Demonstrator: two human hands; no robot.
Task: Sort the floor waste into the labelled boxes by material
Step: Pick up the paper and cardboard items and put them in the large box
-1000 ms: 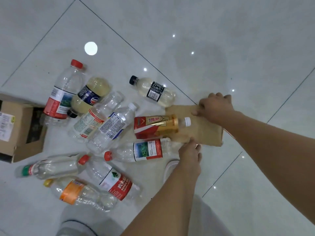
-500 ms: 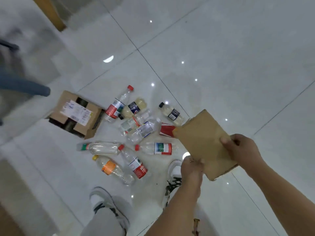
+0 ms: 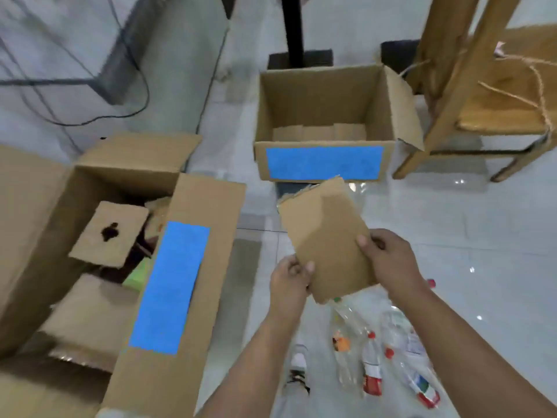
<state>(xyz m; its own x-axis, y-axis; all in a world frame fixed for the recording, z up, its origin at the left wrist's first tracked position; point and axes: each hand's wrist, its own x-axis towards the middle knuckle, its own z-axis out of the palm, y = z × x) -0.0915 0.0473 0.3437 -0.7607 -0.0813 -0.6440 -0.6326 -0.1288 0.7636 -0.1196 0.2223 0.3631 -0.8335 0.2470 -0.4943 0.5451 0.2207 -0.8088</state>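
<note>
Cardboard sheet [image 3: 327,236] held up in the air, both hands on it. Left hand [image 3: 289,282] pinches the lower left edge, right hand [image 3: 388,260] clamps the right edge, thumb on top. Sheet sits between the two boxes, tilted, above the floor, not in either one.

Left box [image 3: 208,236] close by, flaps open, blue label patch on the near flap; inside are flat cardboard pieces, one with a dark stain, plus something green. Looks like the cardboard or paper box, so the sheet probably goes there. Label text is blanked, can't confirm.

Far box [image 3: 324,162] straight ahead, blue patch on the front, mostly empty, a few flat brown bits at the bottom.

Progress: some cardboard already sorted. Bottles [image 3: 373,357] lie in a loose pile on the floor by the right forearm, clear plastic, red caps, none boxed as far as I can see. Most of the task is left.

Floor [image 3: 467,267] is glossy pale tile with light glare. Wooden chair [image 3: 482,116] at right with twine on it. Black pole [image 3: 294,25] on a base behind the far box. Cables [image 3: 141,92] on the floor at left. A shoe [image 3: 298,372] is visible near the bottles.
</note>
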